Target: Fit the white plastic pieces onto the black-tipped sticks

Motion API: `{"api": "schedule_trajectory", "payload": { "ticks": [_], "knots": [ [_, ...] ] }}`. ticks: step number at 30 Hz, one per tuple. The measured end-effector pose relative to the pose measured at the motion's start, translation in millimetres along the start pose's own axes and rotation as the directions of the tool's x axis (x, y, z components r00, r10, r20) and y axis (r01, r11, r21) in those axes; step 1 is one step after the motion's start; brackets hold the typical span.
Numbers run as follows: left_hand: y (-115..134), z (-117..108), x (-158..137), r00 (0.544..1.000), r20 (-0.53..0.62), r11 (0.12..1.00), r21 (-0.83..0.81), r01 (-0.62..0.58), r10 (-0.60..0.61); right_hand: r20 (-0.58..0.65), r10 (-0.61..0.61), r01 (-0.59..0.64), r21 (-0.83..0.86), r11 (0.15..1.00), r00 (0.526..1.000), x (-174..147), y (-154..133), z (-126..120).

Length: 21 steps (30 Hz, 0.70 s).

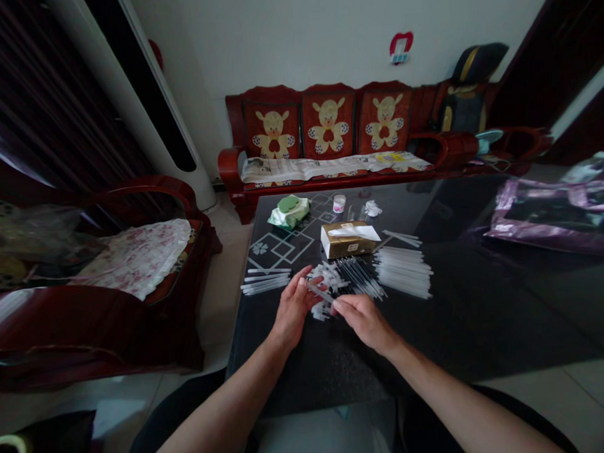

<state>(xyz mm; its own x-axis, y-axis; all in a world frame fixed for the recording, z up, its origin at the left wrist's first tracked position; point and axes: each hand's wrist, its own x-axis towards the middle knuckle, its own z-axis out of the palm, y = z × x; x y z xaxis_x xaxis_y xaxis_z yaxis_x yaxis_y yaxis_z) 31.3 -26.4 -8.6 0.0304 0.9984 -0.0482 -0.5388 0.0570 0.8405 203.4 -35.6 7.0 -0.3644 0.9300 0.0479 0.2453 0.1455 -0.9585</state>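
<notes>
A slim, whitish translucent pen barrel (319,292) slants between my two hands above the dark table. My left hand (291,307) has its far end between thumb and fingers, the other fingers loosely spread. At the near end, my right hand (362,319) pinches the barrel, fingers curled. Just beyond my hands lies a heap of small white plastic pieces (326,275), partly hidden by my fingers. Thin black pen refills (360,277) lie beside it, and a stack of whitish barrels (403,272) is further right. Several pens (266,281) rest left of my left hand.
Behind the piles stands a gold tissue box (349,240). A green wipes pack (289,212), a small white cup (339,203) and crumpled tissue (372,209) sit farther back on the black table (465,306). A pink-edged clear bag (556,215) is at right; wooden seats surround the table.
</notes>
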Motion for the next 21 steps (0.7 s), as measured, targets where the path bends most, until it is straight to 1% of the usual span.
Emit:
{"api": "schedule_trajectory", "payload": {
  "ticks": [1, 2, 3, 4, 5, 6, 7, 8, 9, 10, 12, 13, 15, 16, 17, 18, 19, 20, 21],
  "knots": [
    [4, -5, 4, 1.000, -0.011, 0.997, 0.070, -0.023, 0.024, -0.008, -0.076, 0.075, -0.108, 0.991, 0.997, 1, -2, -4],
    [9, -10, 8, 0.998, -0.027, 0.984, 0.170, -0.051, 0.057, -0.006, -0.125, 0.122, -0.195, 0.973, 0.992, 1, -3, -7],
    [14, -14, 12, 0.995, -0.020, 0.948, 0.304, -0.090, 0.100, 0.003, -0.148, 0.144, -0.266, 0.953, 0.989, 2, -3, -9],
    [19, -18, 14, 0.988, 0.032, 0.884, 0.445, -0.147, 0.148, 0.013, -0.151, 0.147, -0.329, 0.933, 0.988, 2, -3, -11],
    [24, -20, 15, 0.976, 0.103, 0.795, 0.566, -0.218, 0.193, 0.026, -0.142, 0.141, -0.390, 0.910, 0.990, 3, -2, -13],
    [26, -21, 14, 0.956, 0.195, 0.685, 0.667, -0.292, 0.218, 0.042, -0.126, 0.131, -0.446, 0.885, 0.991, 3, 0, -14],
    [28, -20, 12, 0.930, 0.295, 0.572, 0.733, -0.367, 0.219, 0.061, -0.105, 0.121, -0.491, 0.863, 0.993, 4, 3, -14],
    [27, -18, 8, 0.899, 0.397, 0.470, 0.768, -0.435, 0.184, 0.080, -0.082, 0.112, -0.521, 0.846, 0.993, 5, 6, -14],
    [26, -14, 4, 0.869, 0.476, 0.394, 0.780, -0.487, 0.131, 0.101, -0.062, 0.107, -0.534, 0.839, 0.993, 5, 8, -13],
    [23, -10, -1, 0.842, 0.535, 0.343, 0.779, -0.524, 0.072, 0.123, -0.046, 0.104, -0.529, 0.842, 0.991, 6, 11, -12],
    [18, -4, -8, 0.812, 0.583, 0.251, 0.789, -0.561, -0.017, 0.168, -0.028, 0.108, -0.486, 0.868, 0.985, 7, 14, -11],
    [17, -2, -10, 0.807, 0.589, 0.210, 0.796, -0.567, -0.052, 0.181, -0.029, 0.111, -0.461, 0.881, 0.983, 8, 15, -11],
    [22, -5, -9, 0.818, 0.567, 0.116, 0.823, -0.556, -0.099, 0.161, -0.037, 0.103, -0.424, 0.900, 0.986, 10, 17, -15],
    [27, -9, -6, 0.833, 0.540, 0.061, 0.841, -0.537, -0.115, 0.121, -0.035, 0.082, -0.410, 0.908, 0.992, 11, 18, -19],
    [35, -16, -3, 0.863, 0.493, -0.005, 0.868, -0.497, -0.111, 0.065, -0.025, 0.049, -0.396, 0.917, 0.998, 13, 19, -24],
    [43, -24, 1, 0.896, 0.430, -0.083, 0.895, -0.439, -0.112, 0.003, -0.004, 0.005, -0.378, 0.926, 1.000, 14, 20, -30],
    [51, -34, 6, 0.936, 0.341, -0.168, 0.921, -0.351, -0.089, -0.056, 0.026, -0.044, -0.355, 0.934, 0.998, 16, 21, -36],
    [59, -44, 10, 0.966, 0.251, -0.251, 0.933, -0.260, -0.067, -0.099, 0.056, -0.086, -0.332, 0.939, 0.993, 17, 22, -41],
    [65, -54, 13, 0.983, 0.175, -0.320, 0.930, -0.183, -0.052, -0.128, 0.082, -0.118, -0.310, 0.943, 0.988, 17, 23, -46]
  ]
}}
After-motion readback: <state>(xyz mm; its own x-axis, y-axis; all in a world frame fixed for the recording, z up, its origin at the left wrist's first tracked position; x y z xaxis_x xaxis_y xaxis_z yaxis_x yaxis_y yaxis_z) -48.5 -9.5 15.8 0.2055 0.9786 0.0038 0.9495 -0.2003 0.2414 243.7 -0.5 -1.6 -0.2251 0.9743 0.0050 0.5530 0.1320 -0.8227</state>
